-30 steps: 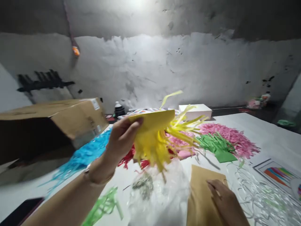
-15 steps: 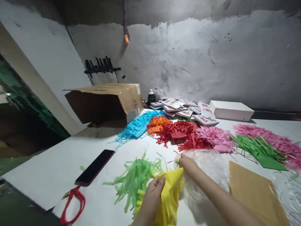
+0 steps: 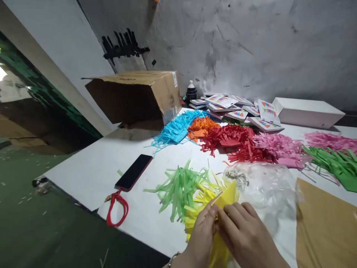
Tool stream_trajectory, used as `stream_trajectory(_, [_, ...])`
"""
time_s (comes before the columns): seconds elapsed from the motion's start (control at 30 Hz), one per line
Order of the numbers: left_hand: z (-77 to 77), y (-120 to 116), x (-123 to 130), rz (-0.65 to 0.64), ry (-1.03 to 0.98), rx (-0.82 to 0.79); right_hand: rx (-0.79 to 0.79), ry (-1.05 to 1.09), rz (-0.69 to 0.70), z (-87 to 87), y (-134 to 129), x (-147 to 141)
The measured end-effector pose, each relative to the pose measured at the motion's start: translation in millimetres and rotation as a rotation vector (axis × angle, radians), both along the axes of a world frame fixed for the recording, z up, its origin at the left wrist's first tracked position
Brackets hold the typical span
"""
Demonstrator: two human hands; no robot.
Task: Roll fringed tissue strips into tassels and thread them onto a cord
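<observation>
A yellow fringed paper tassel (image 3: 227, 195) is pinched between my two hands, its folded top edge pointing up and away. My left hand (image 3: 201, 229) has thumb and fingers closed on its left side. My right hand (image 3: 245, 232) is closed on it from the right, fingers curled; its fingertips are partly hidden. Yellow strips hang below and spread to the left. Beside them a light green fringed tassel (image 3: 178, 191) lies on the white table (image 3: 145, 208). Just behind my right hand is a clear plastic bag (image 3: 267, 182) with a greyish bundle (image 3: 238, 176) at its opening.
Blue (image 3: 177, 128), orange (image 3: 200, 128), red (image 3: 231, 141) and pink tassels (image 3: 279, 147) lie in a row behind. A phone (image 3: 134, 173) with a red strap is at left. An open carton (image 3: 166, 93), printed packets (image 3: 223, 100) and a white box (image 3: 309, 111) stand at the back.
My right hand has come from the plastic bag back to the yellow tassel, beside my left hand. The view has tilted down and shifted left.
</observation>
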State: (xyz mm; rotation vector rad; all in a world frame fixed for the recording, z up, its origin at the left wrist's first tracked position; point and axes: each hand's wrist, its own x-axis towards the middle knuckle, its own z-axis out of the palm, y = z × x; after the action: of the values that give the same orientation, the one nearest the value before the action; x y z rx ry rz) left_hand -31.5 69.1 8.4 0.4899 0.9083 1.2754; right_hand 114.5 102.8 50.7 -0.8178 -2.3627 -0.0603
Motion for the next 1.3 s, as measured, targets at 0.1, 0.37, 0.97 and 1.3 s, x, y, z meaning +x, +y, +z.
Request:
stream_trajectory(0.1, [-5.0,-8,7,-0.038,0.016,-0.004,0.012,0.095,-0.037,-7.1,-16,1])
stream_trajectory(0.37, [2.8,-14,16,-0.083,0.175,-0.012,-0.314,0.287,-0.158,-8.0,-22,34])
stream_trajectory(0.97, [-9.3,-19,41,-0.117,0.212,0.099,-0.414,0.34,-0.208,-23.3,-44,55])
stream_trajectory(1.3, [-6.3,-15,33,-0.13,0.433,0.257,-0.683,0.5,-0.118,-20.3,-30,53])
